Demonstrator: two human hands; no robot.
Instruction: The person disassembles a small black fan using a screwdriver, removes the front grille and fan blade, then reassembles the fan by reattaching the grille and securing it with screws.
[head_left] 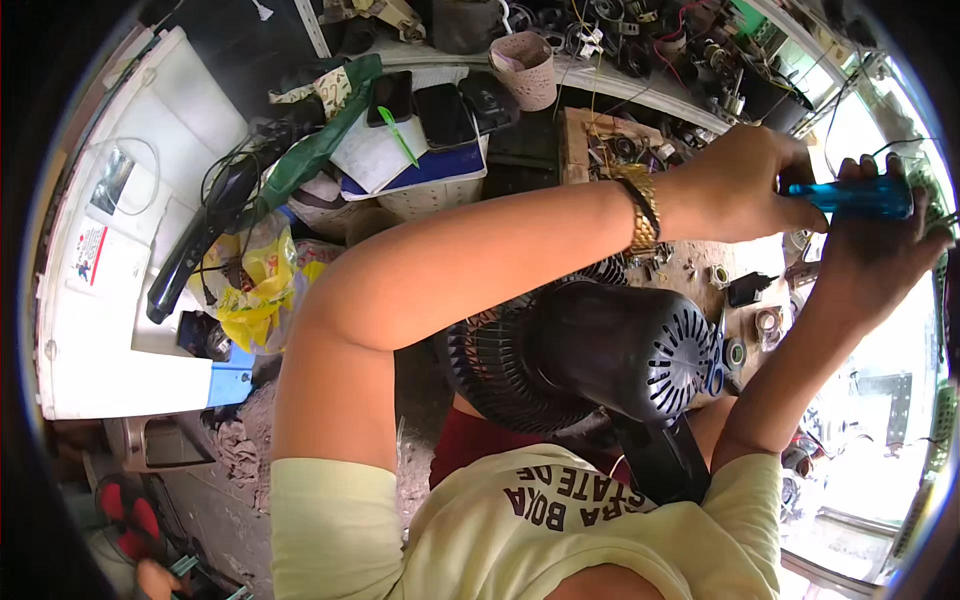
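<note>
Both my hands are raised at the far right, meeting on a blue see-through screwdriver handle (868, 197). My left hand (755, 185), reaching across from the left with a gold watch (643, 208) on its wrist, has its fingers closed at the handle's narrower end. The fingers of my right hand (885, 240) wrap around the thicker end. Any blade is hidden from sight. Below my forearms a black electric fan (620, 350) rests tilted against my lap, its round vented motor housing facing right and its grille partly behind my left arm.
Small parts lie scattered on the wooden worktop (705, 272) beyond the fan. Phones (445, 115), papers and a green pen (400, 137) rest on a box, near a pink basket (524, 72). A white cabinet (95, 340) and yellow plastic bag (255, 290) stand left.
</note>
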